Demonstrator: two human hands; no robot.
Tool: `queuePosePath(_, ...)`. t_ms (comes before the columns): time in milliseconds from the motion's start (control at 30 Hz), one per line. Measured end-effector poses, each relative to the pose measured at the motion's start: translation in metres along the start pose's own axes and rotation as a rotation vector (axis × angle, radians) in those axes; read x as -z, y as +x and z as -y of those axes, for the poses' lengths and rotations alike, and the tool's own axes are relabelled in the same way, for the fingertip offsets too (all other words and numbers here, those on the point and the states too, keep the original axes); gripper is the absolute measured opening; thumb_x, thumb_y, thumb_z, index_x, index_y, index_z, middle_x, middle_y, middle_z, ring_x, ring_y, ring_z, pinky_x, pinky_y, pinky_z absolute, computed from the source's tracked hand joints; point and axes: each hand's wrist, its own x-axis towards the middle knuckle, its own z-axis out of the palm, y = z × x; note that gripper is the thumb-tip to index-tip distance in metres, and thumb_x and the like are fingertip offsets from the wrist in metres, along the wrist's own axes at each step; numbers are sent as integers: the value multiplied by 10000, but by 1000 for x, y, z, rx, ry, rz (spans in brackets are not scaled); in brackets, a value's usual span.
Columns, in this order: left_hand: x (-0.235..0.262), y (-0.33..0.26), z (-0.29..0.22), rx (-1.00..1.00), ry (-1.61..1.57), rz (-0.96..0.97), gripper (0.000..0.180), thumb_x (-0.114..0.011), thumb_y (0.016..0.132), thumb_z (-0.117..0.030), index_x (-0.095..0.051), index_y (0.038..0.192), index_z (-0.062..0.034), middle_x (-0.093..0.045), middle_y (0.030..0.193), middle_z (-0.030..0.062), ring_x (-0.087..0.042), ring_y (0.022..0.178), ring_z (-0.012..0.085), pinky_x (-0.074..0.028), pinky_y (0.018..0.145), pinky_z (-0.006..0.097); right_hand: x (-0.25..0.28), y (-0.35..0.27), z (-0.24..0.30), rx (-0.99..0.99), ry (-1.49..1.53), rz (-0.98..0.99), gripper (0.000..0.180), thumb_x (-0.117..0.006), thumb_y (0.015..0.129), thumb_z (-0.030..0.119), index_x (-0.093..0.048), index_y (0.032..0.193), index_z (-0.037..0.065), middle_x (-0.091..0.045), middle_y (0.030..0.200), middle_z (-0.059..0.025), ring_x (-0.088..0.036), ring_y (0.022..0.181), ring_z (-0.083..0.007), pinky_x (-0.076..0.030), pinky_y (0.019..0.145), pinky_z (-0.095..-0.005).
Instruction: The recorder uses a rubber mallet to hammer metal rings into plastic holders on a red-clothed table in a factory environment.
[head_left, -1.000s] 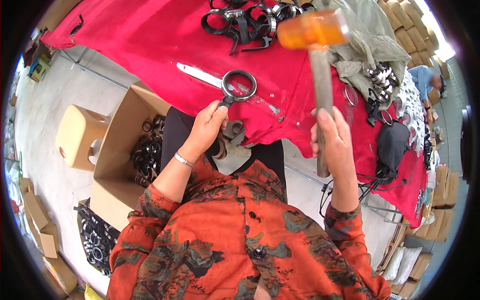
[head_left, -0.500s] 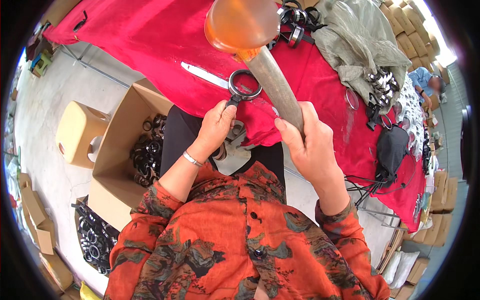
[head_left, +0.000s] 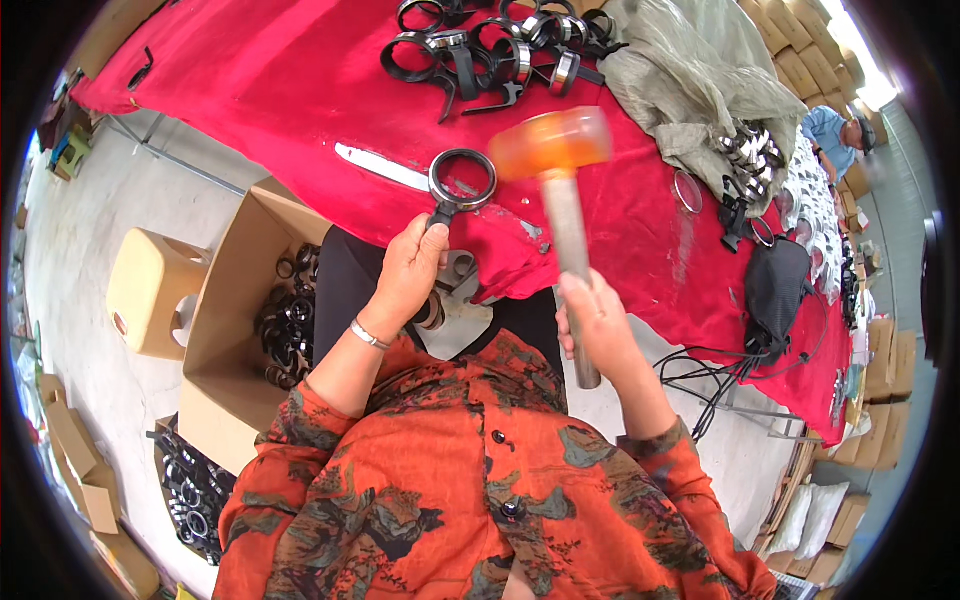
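A black ring-shaped frame with a silvery inner rim and a short handle, like a magnifying glass frame (head_left: 462,181), lies at the edge of the red-covered table. My left hand (head_left: 410,262) is closed on its handle. My right hand (head_left: 598,322) grips the wooden handle of a mallet with an orange, see-through head (head_left: 553,143). The mallet head is slightly blurred and sits just right of the ring, apart from it. A flat white strip (head_left: 380,166) lies left of the ring. Whether glass fills the ring I cannot tell.
Several black ring frames (head_left: 465,60) lie at the table's far side, beside a grey-green cloth sack (head_left: 675,70). A black pouch (head_left: 775,295) with cords rests at right. An open cardboard box (head_left: 215,375) of black rings stands left, near a beige stool (head_left: 150,290). A person (head_left: 830,140) sits far right.
The mallet has come down from high in front toward the table, its head now just right of the ring. My left hand still holds the frame's handle.
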Motion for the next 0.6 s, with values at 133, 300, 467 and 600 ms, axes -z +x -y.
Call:
queuePosePath(133, 2, 0, 2, 22, -4, -2, 345, -438, 1007, -322, -503, 823, -38, -505, 683, 14, -501, 654, 108, -427, 644, 263, 25, -7, 20, -18, 143, 3, 318, -513, 956, 377, -492, 950, 59, -493, 618, -12, -461, 456, -82, -388, 406, -235)
queuePosePath(300, -4, 0, 14, -50, -88, -28, 306, -459, 996, -280, -503, 802, -48, -515, 655, 7, -501, 615, 98, -411, 564, 259, 17, -6, -23, 278, -128, -82, 291, -540, 947, 334, -477, 925, 50, -508, 612, -22, -483, 478, -86, -397, 434, -257)
queuePosePath(467, 34, -4, -42, 110, 176, -102, 326, -466, 979, -251, -523, 739, -38, -533, 677, 23, -501, 651, 105, -419, 633, 266, 0, -10, -25, 145, -153, 57, 266, -561, 939, 301, -501, 872, 50, -493, 607, 0, -465, 462, -76, -383, 419, -242)
queuePosePath(600, 123, -47, -70, 202, 176, -212, 303, -501, 939, -245, -571, 748, -19, -575, 692, 66, -528, 657, 159, -425, 644, 289, 10, -5, -23, 180, -75, 38, 315, -601, 917, 328, -509, 840, 37, -510, 602, 3, -475, 482, -65, -382, 439, -248)
